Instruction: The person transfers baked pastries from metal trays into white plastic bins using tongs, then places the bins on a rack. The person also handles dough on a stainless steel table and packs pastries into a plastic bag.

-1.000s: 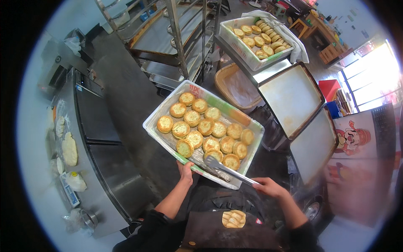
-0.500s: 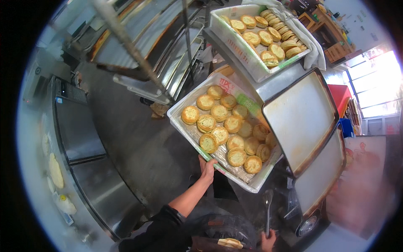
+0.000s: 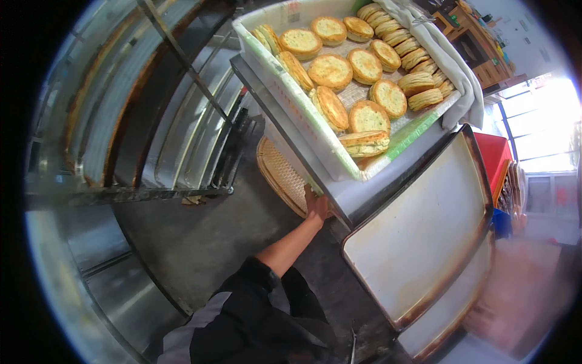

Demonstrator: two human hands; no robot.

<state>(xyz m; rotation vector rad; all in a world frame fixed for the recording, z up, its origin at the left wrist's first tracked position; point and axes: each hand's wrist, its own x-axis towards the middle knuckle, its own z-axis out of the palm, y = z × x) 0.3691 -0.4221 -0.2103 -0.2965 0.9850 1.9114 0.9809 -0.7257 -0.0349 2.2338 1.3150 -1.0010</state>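
My left hand (image 3: 316,205) reaches forward to the near edge of the metal table, low beside a round woven basket (image 3: 282,176). Its fingers are closed at a small pale green and white edge, which looks like the rim of the foam box of round golden pastries; the rest of that box is hidden under the table. My right hand is out of view. Part of a thin metal utensil (image 3: 353,346) shows at the lower edge. On the table, a white foam box (image 3: 267,67) holds several flat round pastries (image 3: 330,71), some standing in rows.
A white cloth (image 3: 445,60) hangs over the box's right side. Two baking trays with browned rims, the nearer one (image 3: 418,230) largest, lean at the right. A tray rack (image 3: 188,73) stands at the left, near steel cabinets (image 3: 130,297). A red container (image 3: 490,155) is beyond the trays.
The lower foam box of pastries has gone forward, out of sight under the table, with my left hand following. My right hand has left the view. The table and its box appear closer.
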